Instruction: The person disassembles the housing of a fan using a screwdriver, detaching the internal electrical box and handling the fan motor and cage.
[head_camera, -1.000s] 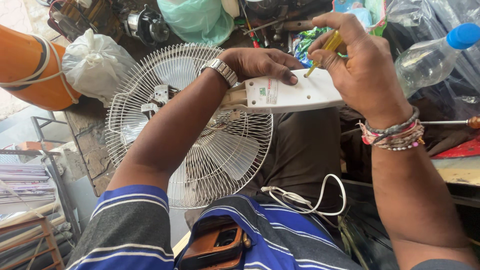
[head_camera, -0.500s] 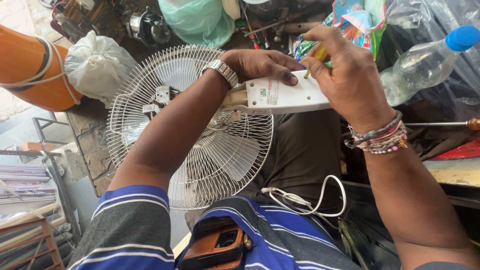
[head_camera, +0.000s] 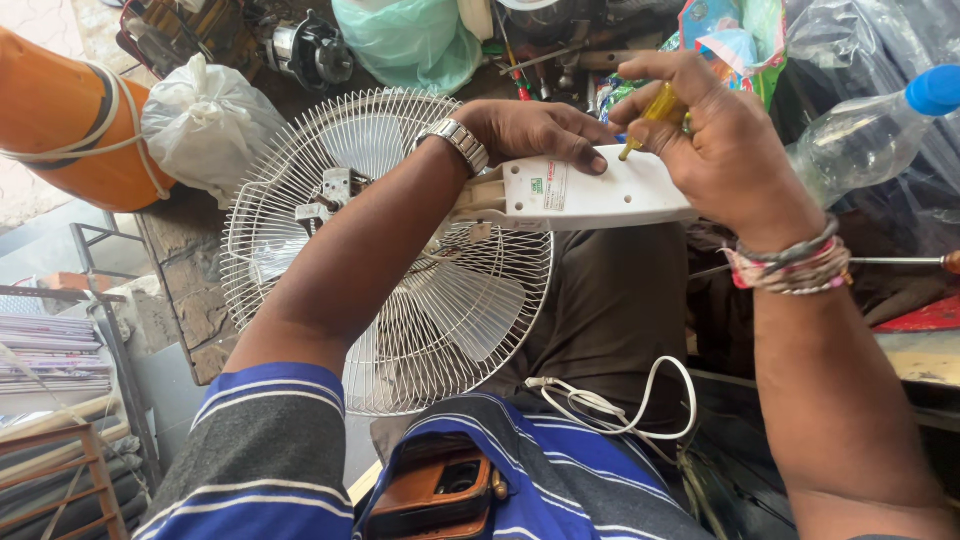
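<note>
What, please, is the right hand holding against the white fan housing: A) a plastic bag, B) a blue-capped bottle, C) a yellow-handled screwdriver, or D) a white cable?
C: the right hand grips a yellow-handled screwdriver with its tip down on the white housing, which the left hand steadies; the bottle lies untouched to the side.

The screwdriver (head_camera: 655, 112) tip is hidden against the white fan base (head_camera: 590, 190).
</note>
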